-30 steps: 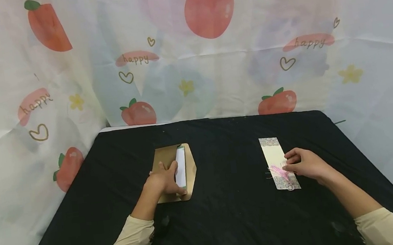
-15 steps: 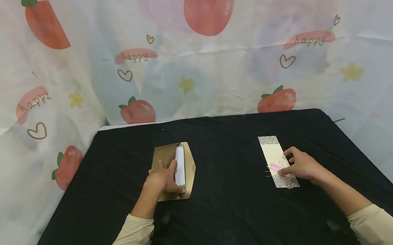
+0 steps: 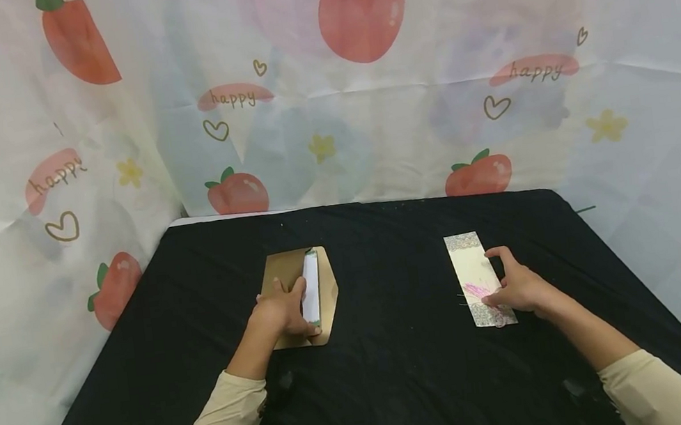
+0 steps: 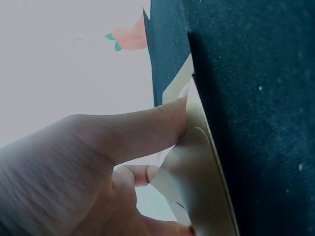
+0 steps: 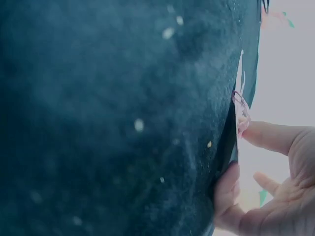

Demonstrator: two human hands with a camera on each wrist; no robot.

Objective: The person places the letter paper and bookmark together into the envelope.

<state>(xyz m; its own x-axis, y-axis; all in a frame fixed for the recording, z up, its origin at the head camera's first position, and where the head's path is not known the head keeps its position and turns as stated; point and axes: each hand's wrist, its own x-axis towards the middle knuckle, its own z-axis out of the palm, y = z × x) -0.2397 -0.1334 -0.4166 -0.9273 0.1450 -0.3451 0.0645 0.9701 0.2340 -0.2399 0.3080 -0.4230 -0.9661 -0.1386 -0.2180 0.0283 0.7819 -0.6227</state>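
Note:
On the left in the head view, a brown paper envelope (image 3: pixel 284 268) lies with its flap folded out to the right. My left hand (image 3: pixel 279 314) squeezes its front between thumb and fingers, so the paper bows and the mouth gapes, showing white inside. To the right lies a narrow cream card (image 3: pixel 469 261) with glittery silver bands at both ends and a pink decoration (image 3: pixel 477 290) with thin strands. My right hand (image 3: pixel 516 287) pinches the card at its right edge. The right wrist view shows the thumb on the decorated face and a finger (image 5: pixel 229 189) behind the card.
A black cloth (image 3: pixel 390 375) with small pale specks covers the table. White curtain-like fabric (image 3: pixel 293 21) printed with fruit, hearts and "happy" hangs behind and at both sides. The black surface stretches between envelope and card.
My right hand has spread its thumb and fingers along the card's right edge, and the card has shifted slightly left. The left hand has stayed on the envelope.

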